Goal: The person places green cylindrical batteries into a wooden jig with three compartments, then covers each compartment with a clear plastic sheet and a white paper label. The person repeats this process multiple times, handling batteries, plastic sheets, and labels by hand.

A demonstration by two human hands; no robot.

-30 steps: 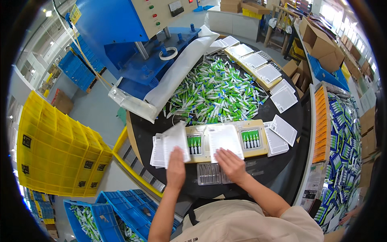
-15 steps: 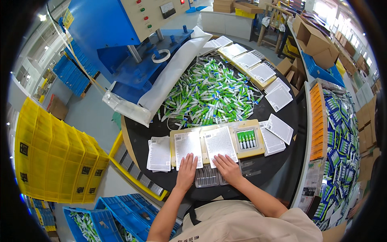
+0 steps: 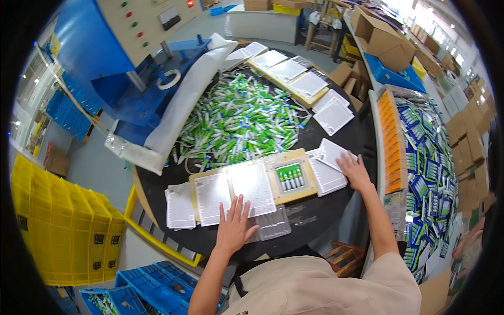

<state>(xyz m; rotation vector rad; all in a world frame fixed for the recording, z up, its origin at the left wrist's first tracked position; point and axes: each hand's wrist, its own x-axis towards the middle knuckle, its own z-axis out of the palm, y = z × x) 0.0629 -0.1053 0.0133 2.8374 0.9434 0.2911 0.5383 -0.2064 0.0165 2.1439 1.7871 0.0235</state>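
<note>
My left hand (image 3: 233, 227) lies open, fingers spread, at the near edge of a white printed card (image 3: 251, 185) on the long cream fixture plate (image 3: 291, 154). A second white card (image 3: 212, 197) covers the spot to its left. In the fixture's right-hand cavity, several green-and-white tubes (image 3: 290, 177) stand in a row in a clear blister. My right hand (image 3: 354, 172) reaches out with fingers extended onto the top card of a fanned white card stack (image 3: 328, 177). Clear plastic blister trays (image 3: 273, 223) lie beside my left hand.
A large heap of green-and-white tubes (image 3: 241, 118) covers the round black table (image 3: 336, 210). Behind it sits another fixture plate (image 3: 310, 97) with cards. A blue press machine (image 3: 94, 44) stands at the far left, yellow crates (image 3: 63, 220) nearer. Packed blister cards (image 3: 417, 173) fill the right side.
My right hand has left the card on the fixture and moved right to the card stack. My left hand stays by the cards, fingers now wider apart. The whole view has shifted.
</note>
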